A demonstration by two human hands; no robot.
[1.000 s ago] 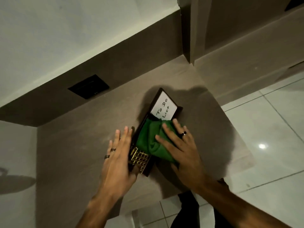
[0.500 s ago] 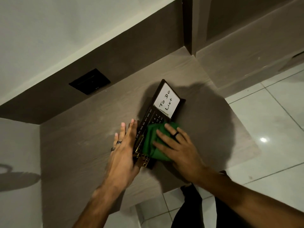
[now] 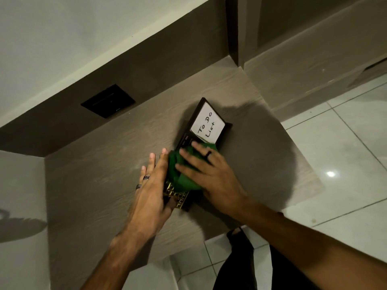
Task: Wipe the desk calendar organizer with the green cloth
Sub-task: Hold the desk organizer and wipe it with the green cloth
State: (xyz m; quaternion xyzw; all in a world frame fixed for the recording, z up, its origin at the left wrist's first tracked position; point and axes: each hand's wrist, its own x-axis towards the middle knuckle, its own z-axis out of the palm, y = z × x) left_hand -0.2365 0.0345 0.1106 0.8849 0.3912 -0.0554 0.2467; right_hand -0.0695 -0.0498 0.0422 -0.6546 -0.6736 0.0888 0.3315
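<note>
Cloth's slid back up the organizer (image 3: 186, 139) since last frame; right hand (image 3: 206, 171) pressing flat on the green cloth (image 3: 180, 174), left hand (image 3: 151, 185) open, bracing its edge on the worktop (image 3: 94, 174).

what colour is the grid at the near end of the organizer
Gold grid on the dark organizer, head view.

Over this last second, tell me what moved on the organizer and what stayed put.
The right hand slid the green cloth down the organizer toward its gold end, then back up a little, uncovering some month labels. The left hand kept bracing the organizer's left edge. The To Do List card and organizer stayed put.
</note>
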